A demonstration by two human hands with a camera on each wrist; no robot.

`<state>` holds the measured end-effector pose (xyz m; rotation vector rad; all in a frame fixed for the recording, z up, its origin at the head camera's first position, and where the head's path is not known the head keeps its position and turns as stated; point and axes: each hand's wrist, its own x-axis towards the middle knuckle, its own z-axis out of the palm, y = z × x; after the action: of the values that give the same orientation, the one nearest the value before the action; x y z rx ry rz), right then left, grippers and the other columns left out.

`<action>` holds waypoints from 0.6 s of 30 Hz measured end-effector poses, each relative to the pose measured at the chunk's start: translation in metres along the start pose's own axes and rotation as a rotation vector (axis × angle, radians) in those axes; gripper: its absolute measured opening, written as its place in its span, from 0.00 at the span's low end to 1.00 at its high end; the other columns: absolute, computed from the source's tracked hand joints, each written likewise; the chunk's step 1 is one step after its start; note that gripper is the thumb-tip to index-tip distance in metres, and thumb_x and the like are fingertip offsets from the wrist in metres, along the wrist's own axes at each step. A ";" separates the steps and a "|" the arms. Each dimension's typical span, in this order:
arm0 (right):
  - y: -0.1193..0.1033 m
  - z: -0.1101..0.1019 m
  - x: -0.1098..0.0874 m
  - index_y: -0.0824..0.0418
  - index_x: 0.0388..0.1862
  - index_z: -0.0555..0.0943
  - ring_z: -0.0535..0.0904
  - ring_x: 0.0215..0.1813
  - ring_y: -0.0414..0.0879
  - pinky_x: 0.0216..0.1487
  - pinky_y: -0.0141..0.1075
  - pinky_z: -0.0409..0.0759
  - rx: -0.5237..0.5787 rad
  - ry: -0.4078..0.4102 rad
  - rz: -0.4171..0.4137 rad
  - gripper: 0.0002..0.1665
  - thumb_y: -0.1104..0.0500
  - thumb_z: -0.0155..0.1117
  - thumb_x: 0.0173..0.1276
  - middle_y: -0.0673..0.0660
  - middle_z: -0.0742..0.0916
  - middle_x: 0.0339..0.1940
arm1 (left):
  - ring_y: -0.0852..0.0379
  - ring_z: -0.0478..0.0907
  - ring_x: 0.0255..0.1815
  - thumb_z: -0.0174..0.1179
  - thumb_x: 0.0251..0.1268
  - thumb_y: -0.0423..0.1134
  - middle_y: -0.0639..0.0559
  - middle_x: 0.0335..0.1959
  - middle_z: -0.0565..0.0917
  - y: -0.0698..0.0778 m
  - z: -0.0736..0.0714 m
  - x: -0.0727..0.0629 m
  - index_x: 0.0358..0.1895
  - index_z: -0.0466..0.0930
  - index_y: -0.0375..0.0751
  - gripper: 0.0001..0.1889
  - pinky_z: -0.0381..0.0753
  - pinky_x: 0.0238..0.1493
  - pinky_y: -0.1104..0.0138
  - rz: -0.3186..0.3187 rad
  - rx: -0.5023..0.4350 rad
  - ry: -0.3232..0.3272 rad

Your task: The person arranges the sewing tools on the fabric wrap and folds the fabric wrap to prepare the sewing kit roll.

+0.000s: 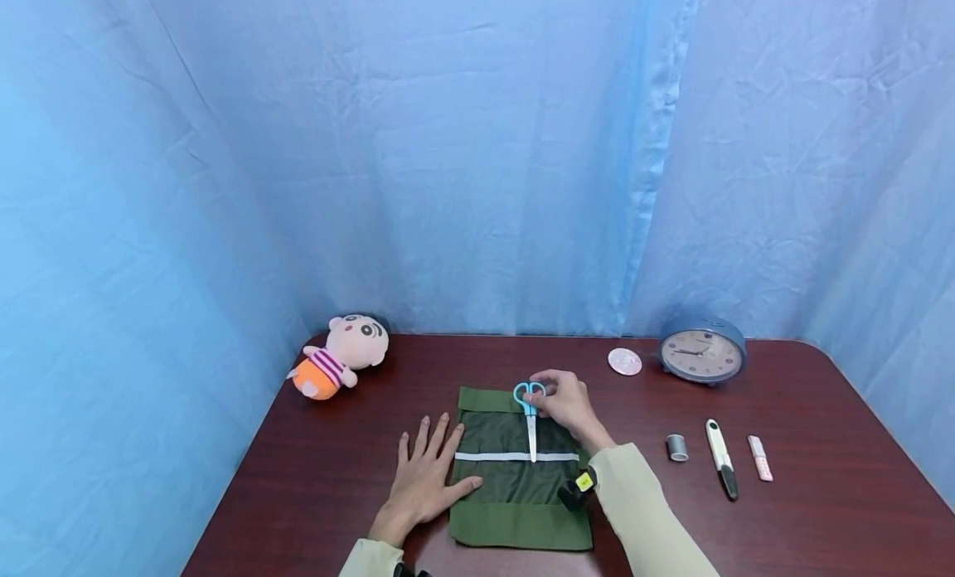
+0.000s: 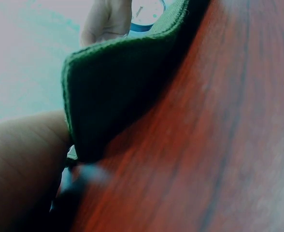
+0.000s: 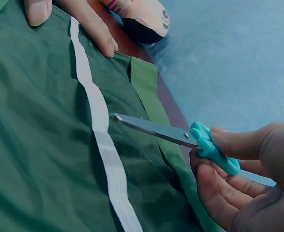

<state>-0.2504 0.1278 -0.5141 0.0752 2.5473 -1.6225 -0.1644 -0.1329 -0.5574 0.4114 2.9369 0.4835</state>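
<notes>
A green fabric pouch (image 1: 515,523) lies unfolded on the table, with a white elastic strip (image 1: 485,457) across its middle. My right hand (image 1: 569,407) pinches closed scissors (image 3: 156,130) by their light-blue handles, blades directed down at the strip. In the right wrist view the blade tip sits right beside the strip; whether it touches cannot be told. Fingers spread, my left hand (image 1: 427,482) rests at the pouch's left edge, its thumb on the fabric. The left wrist view has a raised dark green flap (image 2: 118,82) close up.
On the right lie a thread spool (image 1: 676,448), a white-and-black handled tool (image 1: 720,459) and a small pink-and-white stick (image 1: 760,458). Farther back stand a blue alarm clock (image 1: 703,351) and a round pale disc (image 1: 624,361). A plush doll (image 1: 339,357) lies back left.
</notes>
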 end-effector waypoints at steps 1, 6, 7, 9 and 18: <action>-0.001 0.002 0.001 0.64 0.52 0.84 0.85 0.27 0.44 0.32 0.37 0.86 0.001 0.001 0.003 0.17 0.63 0.72 0.64 0.59 0.88 0.30 | 0.38 0.41 0.85 0.46 0.63 0.77 0.48 0.84 0.49 0.000 0.000 0.000 0.81 0.51 0.57 0.48 0.43 0.77 0.33 -0.004 -0.001 -0.003; -0.004 0.013 0.006 0.63 0.51 0.84 0.85 0.27 0.44 0.32 0.36 0.86 0.007 -0.006 0.005 0.17 0.62 0.73 0.64 0.57 0.87 0.29 | 0.37 0.42 0.85 0.47 0.64 0.76 0.47 0.84 0.49 0.001 0.000 0.000 0.81 0.52 0.56 0.47 0.43 0.77 0.33 0.000 -0.003 0.001; -0.005 0.015 0.007 0.63 0.51 0.84 0.84 0.27 0.44 0.32 0.36 0.86 0.014 -0.006 0.008 0.17 0.62 0.73 0.63 0.57 0.87 0.28 | 0.37 0.42 0.85 0.47 0.64 0.76 0.47 0.84 0.49 0.001 -0.001 0.000 0.81 0.52 0.55 0.47 0.42 0.77 0.32 0.000 -0.005 -0.002; -0.006 0.018 0.008 0.63 0.51 0.84 0.84 0.26 0.43 0.32 0.37 0.86 0.024 -0.005 0.007 0.17 0.63 0.73 0.63 0.57 0.87 0.28 | 0.37 0.41 0.85 0.47 0.64 0.76 0.48 0.84 0.49 0.001 -0.001 0.000 0.81 0.52 0.56 0.47 0.42 0.77 0.33 0.000 -0.005 -0.007; -0.006 0.033 0.014 0.62 0.50 0.84 0.84 0.26 0.42 0.31 0.35 0.86 0.043 0.017 0.020 0.17 0.63 0.74 0.63 0.57 0.86 0.29 | 0.38 0.41 0.85 0.47 0.64 0.76 0.48 0.84 0.49 0.002 -0.002 0.000 0.81 0.52 0.56 0.47 0.42 0.77 0.33 -0.009 -0.002 -0.008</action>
<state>-0.2626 0.0953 -0.5238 0.1185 2.5158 -1.6759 -0.1640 -0.1318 -0.5553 0.3985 2.9294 0.4832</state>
